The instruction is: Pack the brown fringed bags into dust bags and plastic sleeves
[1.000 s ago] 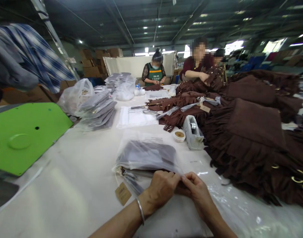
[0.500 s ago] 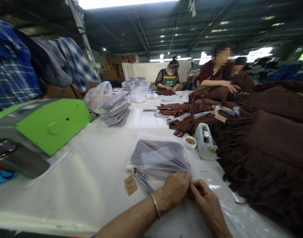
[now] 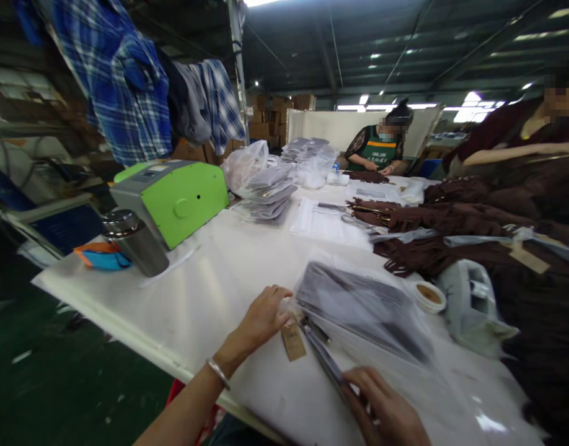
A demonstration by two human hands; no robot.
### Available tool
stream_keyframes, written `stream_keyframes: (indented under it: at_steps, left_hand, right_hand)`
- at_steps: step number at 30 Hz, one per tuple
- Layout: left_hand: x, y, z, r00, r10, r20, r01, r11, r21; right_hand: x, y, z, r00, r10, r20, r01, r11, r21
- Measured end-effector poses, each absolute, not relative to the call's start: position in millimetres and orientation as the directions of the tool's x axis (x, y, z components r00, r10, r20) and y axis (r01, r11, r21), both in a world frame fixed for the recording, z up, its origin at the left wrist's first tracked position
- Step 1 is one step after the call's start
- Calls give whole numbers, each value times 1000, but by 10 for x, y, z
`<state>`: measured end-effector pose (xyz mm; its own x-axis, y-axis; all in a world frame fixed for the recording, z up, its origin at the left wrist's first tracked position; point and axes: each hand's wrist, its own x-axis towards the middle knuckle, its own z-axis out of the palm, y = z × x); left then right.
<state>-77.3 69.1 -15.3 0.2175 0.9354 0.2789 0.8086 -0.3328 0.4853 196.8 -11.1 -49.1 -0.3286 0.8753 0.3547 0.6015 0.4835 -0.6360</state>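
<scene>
- Landmark: grey bag, flat on the white table, inside a clear plastic sleeve.
- Left hand at bag's left corner; thumb and fingers pinched together on the sleeve there.
- Right hand on near side of bag; fingers closed on a grey strap, fingertips blurred.
- Strap runs from bag's left corner toward the right hand.
- Brown tag just beside bag's left corner, near the left hand.
- Tub just right of bag; tape dispenser right of that.
- White sheets beyond bag; stack of wrapped pieces beyond and left.
- Flask and green machine well left of bag.
- Co-worker in green apron far beyond bag, head bent, hands together.
</scene>
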Motion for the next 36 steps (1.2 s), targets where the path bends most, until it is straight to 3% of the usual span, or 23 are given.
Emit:
stream_keyframes:
  at_steps: [3,7,11,15,18,21,25,31,36]
  left_hand:
    - [-720,726,-262,206,950,234,786,-303,538]
    - [-610,812,-332,112,975,191,732,-211,648]
    - [-682,894,-361,73,991,110,613,-132,779]
    - [-715,914,-422,56,998,0,473,-26,881]
    - [-706,917,-456,55,996,-70,387,43,921]
    - [-724,926,-460,25,999,-44,358,32,933]
    - [-771,934,-452,-31,999,45,368,-30,929]
    - [-788,923,-473,-63,993,95,359,-66,931]
    - [-777,915,-464,-70,993,93,360,-62,931]
  right_hand:
    - [1530,134,-466,-480,793,375,693,605,-392]
    - [1481,381,-498,-588,750,303,775,630,-55]
    - [1648,533,-493,-564,779,274,822,559,103]
    - [1621,581,-458,-536,798,276,841,531,98]
    - [1390,557,-385,-680,681,271,701,713,-33]
    - [1083,570,-271,-820,519,242,501,855,-134]
    - [815,684,-105,-884,464,52,448,875,-183]
    - [829,806,5,-935,354,-7,351,927,-134]
    - [848,846,21,-942,330,-56,330,944,21]
